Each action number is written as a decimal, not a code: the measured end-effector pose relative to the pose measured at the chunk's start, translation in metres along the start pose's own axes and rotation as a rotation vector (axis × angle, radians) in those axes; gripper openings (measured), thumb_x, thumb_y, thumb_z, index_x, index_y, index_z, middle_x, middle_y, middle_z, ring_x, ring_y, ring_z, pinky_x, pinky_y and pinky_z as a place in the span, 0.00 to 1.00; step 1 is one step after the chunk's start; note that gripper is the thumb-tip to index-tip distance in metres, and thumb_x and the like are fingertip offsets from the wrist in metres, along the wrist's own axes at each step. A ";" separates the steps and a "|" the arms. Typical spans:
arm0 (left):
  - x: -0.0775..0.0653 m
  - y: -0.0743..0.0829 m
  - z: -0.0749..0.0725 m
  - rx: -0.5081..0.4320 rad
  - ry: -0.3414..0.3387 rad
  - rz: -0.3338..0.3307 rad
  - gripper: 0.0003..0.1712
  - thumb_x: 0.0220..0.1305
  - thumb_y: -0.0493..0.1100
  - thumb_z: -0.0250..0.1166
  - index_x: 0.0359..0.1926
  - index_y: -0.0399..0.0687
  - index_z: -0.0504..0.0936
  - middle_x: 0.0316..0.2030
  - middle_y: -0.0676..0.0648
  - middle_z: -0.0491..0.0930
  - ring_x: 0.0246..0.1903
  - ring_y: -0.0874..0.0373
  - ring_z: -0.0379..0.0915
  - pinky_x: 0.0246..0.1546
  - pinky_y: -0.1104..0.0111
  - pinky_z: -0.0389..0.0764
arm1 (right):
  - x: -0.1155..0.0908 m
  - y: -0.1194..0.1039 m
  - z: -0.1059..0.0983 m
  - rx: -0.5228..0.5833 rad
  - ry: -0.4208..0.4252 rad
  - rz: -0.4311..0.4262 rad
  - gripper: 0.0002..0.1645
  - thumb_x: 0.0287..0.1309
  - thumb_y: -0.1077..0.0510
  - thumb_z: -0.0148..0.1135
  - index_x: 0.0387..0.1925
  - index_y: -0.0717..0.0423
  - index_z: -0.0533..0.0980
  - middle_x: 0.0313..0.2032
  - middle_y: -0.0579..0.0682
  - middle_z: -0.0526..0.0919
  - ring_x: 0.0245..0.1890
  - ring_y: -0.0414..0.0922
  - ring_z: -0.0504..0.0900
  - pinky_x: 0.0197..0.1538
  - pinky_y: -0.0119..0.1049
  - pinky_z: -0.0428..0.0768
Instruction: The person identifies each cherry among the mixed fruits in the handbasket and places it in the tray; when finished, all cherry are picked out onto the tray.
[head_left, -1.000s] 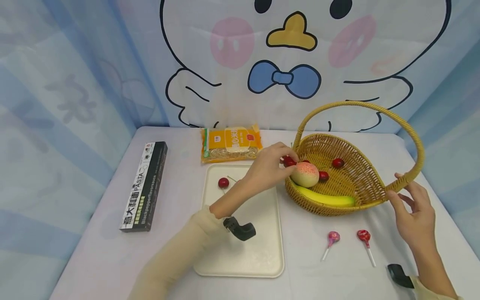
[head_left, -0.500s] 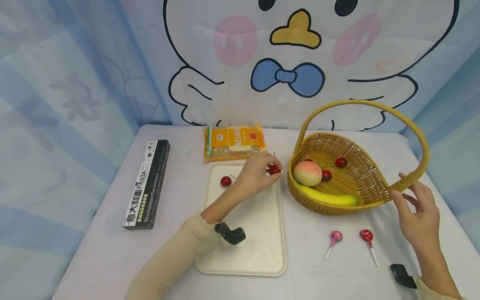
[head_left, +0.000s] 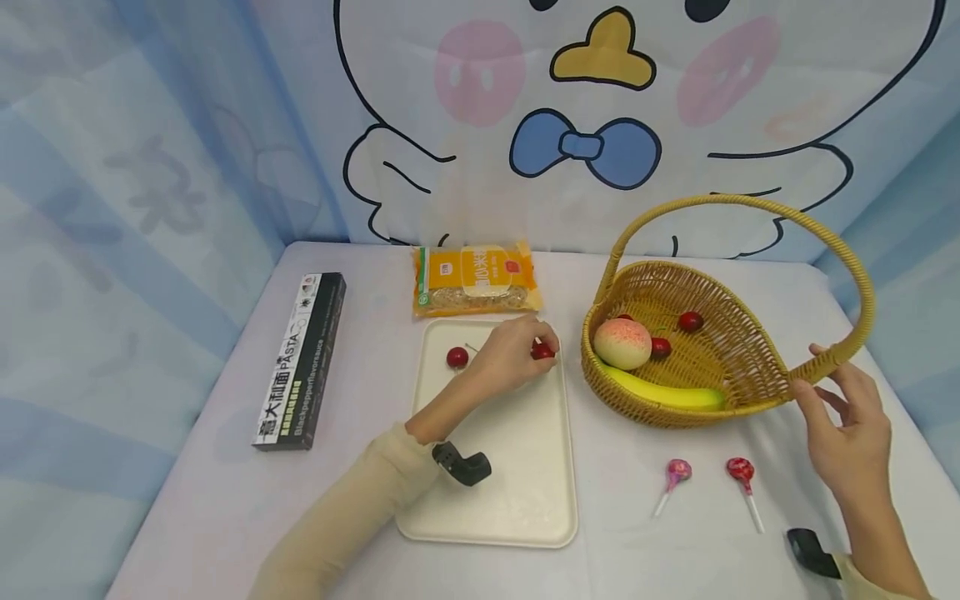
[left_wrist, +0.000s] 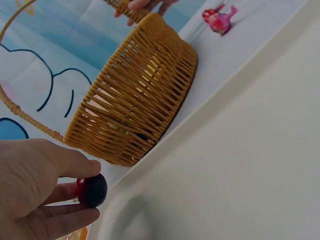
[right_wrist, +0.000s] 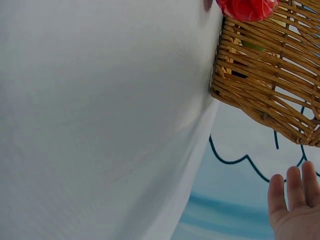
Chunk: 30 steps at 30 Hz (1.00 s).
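In the head view my left hand (head_left: 504, 358) is over the far right corner of the cream tray (head_left: 487, 500). Its thumb and fingertips pinch a dark red cherry (head_left: 542, 351), which the left wrist view also shows close up. Another cherry (head_left: 457, 357) with a stem lies on the tray, left of that hand. To the right stands a wicker basket (head_left: 738, 342) holding a peach (head_left: 622, 343), a banana (head_left: 671, 394) and a few cherries (head_left: 691, 322). My right hand (head_left: 851, 437) holds the foot of the basket's handle between thumb and fingers.
A pink lollipop (head_left: 678, 472) and a red lollipop (head_left: 740, 470) lie in front of the basket. Behind the tray is a yellow food packet (head_left: 476, 282). A black-and-white pasta box (head_left: 300, 362) lies at the left. A printed curtain (head_left: 585, 200) hangs behind the table.
My left hand has drawn back leftward from the basket's left rim with the cherry, then lowered it slightly at the tray's corner. The right hand stays on the basket handle.
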<state>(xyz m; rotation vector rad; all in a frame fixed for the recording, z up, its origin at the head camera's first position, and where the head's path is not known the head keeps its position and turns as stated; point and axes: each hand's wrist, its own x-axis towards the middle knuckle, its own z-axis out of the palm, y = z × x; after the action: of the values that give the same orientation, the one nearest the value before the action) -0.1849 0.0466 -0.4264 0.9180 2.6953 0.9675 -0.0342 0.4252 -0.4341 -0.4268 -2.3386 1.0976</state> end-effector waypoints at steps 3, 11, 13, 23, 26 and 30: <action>0.001 -0.002 0.002 -0.003 -0.008 -0.002 0.03 0.67 0.40 0.75 0.41 0.50 0.90 0.40 0.50 0.85 0.40 0.60 0.78 0.40 0.76 0.79 | 0.000 -0.001 -0.001 -0.001 0.000 -0.004 0.31 0.76 0.60 0.61 0.75 0.39 0.73 0.63 0.20 0.70 0.67 0.25 0.67 0.61 0.07 0.68; 0.002 -0.003 0.004 0.002 -0.018 -0.008 0.04 0.67 0.39 0.75 0.42 0.49 0.90 0.41 0.49 0.86 0.39 0.59 0.79 0.41 0.74 0.80 | 0.000 -0.001 -0.001 -0.009 0.002 -0.009 0.31 0.76 0.60 0.61 0.75 0.38 0.73 0.62 0.20 0.69 0.67 0.25 0.68 0.62 0.07 0.68; 0.002 -0.003 0.004 0.008 -0.021 -0.011 0.05 0.67 0.39 0.75 0.42 0.48 0.90 0.42 0.49 0.87 0.40 0.59 0.79 0.41 0.73 0.80 | 0.000 -0.001 -0.001 -0.010 0.001 -0.006 0.31 0.76 0.60 0.61 0.75 0.38 0.73 0.62 0.20 0.69 0.67 0.25 0.68 0.62 0.07 0.68; 0.002 -0.006 0.008 0.034 -0.050 -0.031 0.05 0.67 0.39 0.75 0.43 0.48 0.90 0.42 0.49 0.86 0.40 0.58 0.77 0.42 0.72 0.80 | 0.000 -0.002 -0.002 -0.002 -0.003 0.002 0.31 0.76 0.60 0.61 0.76 0.38 0.73 0.64 0.21 0.70 0.68 0.26 0.68 0.62 0.08 0.68; 0.001 -0.008 0.010 0.040 -0.054 -0.038 0.05 0.67 0.39 0.75 0.43 0.48 0.90 0.41 0.49 0.85 0.40 0.58 0.76 0.41 0.73 0.79 | 0.000 -0.002 -0.002 -0.001 -0.003 0.008 0.31 0.76 0.60 0.61 0.76 0.38 0.73 0.64 0.21 0.70 0.69 0.26 0.68 0.62 0.08 0.68; -0.001 -0.008 0.011 0.046 -0.058 -0.046 0.06 0.68 0.39 0.74 0.45 0.48 0.90 0.42 0.48 0.85 0.40 0.57 0.76 0.43 0.72 0.80 | 0.000 -0.002 -0.001 -0.005 -0.005 0.016 0.31 0.77 0.60 0.60 0.76 0.37 0.73 0.63 0.20 0.70 0.68 0.25 0.67 0.62 0.08 0.68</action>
<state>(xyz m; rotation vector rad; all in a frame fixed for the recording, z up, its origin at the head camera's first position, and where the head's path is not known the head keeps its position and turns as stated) -0.1847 0.0472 -0.4401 0.8744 2.6878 0.8594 -0.0339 0.4247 -0.4315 -0.4462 -2.3464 1.1021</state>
